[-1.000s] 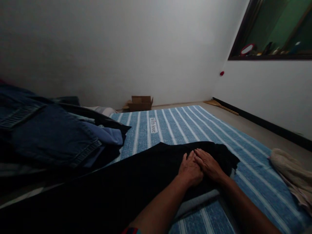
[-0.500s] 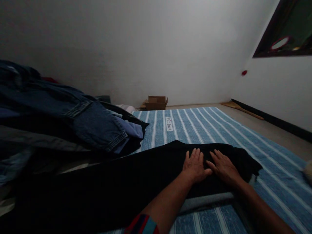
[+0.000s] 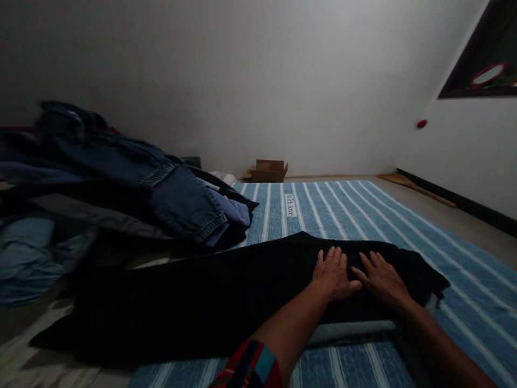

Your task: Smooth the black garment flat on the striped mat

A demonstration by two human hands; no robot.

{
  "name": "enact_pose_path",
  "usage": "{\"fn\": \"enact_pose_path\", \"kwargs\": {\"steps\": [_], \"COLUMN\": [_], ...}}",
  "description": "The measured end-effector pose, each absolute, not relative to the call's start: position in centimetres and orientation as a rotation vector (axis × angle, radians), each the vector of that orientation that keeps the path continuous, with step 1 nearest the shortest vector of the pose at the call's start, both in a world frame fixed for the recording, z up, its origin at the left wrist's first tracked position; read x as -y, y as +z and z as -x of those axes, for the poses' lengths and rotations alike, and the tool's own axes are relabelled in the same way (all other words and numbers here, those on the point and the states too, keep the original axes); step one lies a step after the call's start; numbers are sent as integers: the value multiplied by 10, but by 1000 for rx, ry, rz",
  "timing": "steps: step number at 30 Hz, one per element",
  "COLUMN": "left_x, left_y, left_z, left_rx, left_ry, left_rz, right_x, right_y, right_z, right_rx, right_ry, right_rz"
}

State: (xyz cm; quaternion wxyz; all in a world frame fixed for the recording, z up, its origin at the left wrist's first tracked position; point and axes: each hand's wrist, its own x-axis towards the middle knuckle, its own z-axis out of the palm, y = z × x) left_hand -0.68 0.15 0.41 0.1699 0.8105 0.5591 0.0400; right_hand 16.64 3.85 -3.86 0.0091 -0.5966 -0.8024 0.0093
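Hands (image 3: 357,275) now apart on black garment (image 3: 210,296)

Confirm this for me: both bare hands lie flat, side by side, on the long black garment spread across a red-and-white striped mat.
Not quite. The head view shows the left hand and right hand flat, side by side, on the long black garment, but the striped mat beneath is blue and white, not red and white.

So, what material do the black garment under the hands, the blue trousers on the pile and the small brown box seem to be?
Black garment: soft matte woven cloth, probably; it lies limp under both flat hands, left hand, right hand. Blue trousers: denim, judging by the stitched hems. Brown box: dull cardboard with open flaps.
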Motion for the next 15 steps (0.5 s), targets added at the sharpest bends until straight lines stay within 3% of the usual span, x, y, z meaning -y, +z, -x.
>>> {"fn": "enact_pose_path", "kwargs": {"steps": [15], "left_x": [32], "left_y": [1], "left_z": [13], "left_rx": [-1617], "left_ry": [185], "left_rz": [-2157], "right_x": [-54], "right_y": [-75], "right_z": [-200], "right_rx": [2744], "right_ry": [-128], "right_rz": [1544]}}
